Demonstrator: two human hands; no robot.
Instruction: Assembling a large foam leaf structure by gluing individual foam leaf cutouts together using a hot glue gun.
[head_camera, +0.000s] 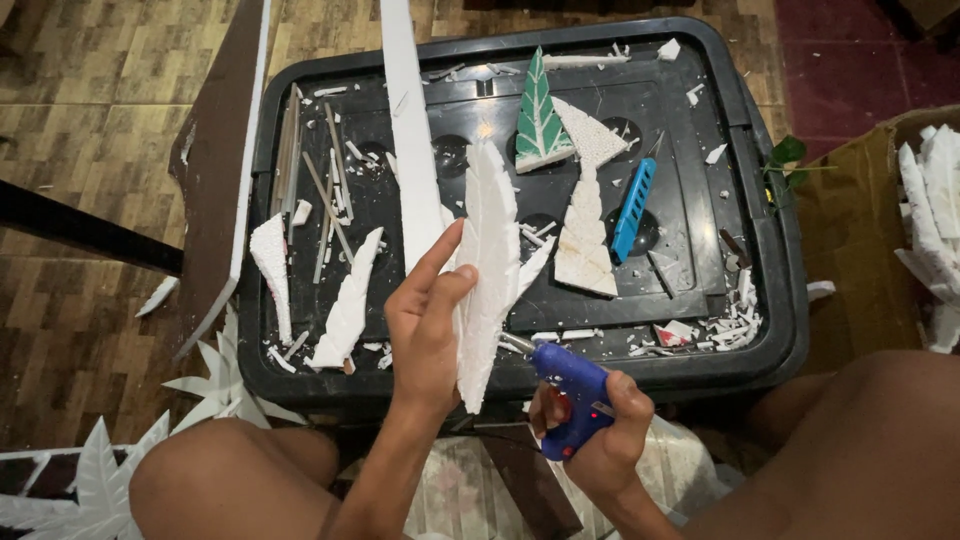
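My left hand (425, 325) holds a long white foam leaf shape (487, 265) upright on its edge, fingers along its left side. Just to the right, my right hand (600, 430) grips a blue glue gun (570, 390), and the metal nozzle points left at the lower edge of the foam leaf, touching or nearly touching it. Both hands are over the near edge of a black plastic bin lid (700, 340). On the lid lie a green-painted foam leaf (540, 115), white foam leaf pieces (585, 235) and a blue utility knife (633, 208).
A long white foam strip (410, 130) crosses the lid. Thin wooden sticks (300, 170) and more cut leaves (345, 300) lie at the left, with foam scraps (720, 325) at the right. A cardboard box with foam offcuts (930, 210) stands right. Finished white leaves (90, 480) lie on the floor by my knees.
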